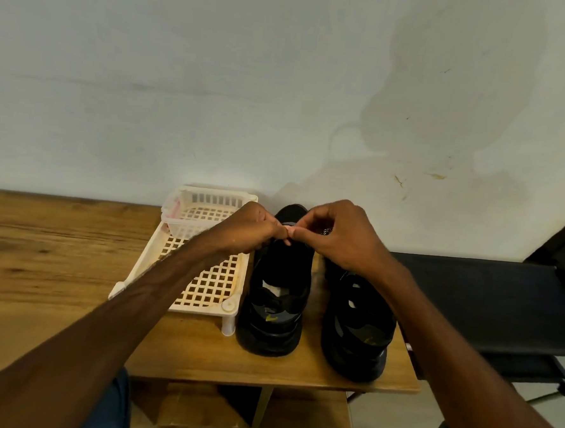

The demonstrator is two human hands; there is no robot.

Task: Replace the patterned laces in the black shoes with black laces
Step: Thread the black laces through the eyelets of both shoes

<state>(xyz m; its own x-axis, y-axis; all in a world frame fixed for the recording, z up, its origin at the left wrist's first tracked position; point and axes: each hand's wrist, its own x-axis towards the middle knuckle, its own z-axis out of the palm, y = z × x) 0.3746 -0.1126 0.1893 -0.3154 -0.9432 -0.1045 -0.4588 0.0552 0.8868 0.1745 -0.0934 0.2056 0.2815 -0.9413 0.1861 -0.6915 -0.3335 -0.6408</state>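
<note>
Here, 2 black shoes stand side by side on the wooden table (56, 266), heels toward the person: the left shoe (272, 299) just beside a white lattice tray (210, 285), the right shoe (360, 327) near the table's right edge. Both hands meet over the front of the left shoe. The left hand (247, 231) has its fingers curled, thumb and forefinger drawn to a pinch that touches the right thumb; what it pinches is too small to tell. The right hand (339, 240) is curled too, and a speckled bit of patterned lace (327, 231) shows within its bent fingers. A small white basket (205, 209) sits on the tray's far end, by the wall (282, 81). A black bench (484, 292) stands to the right.
</note>
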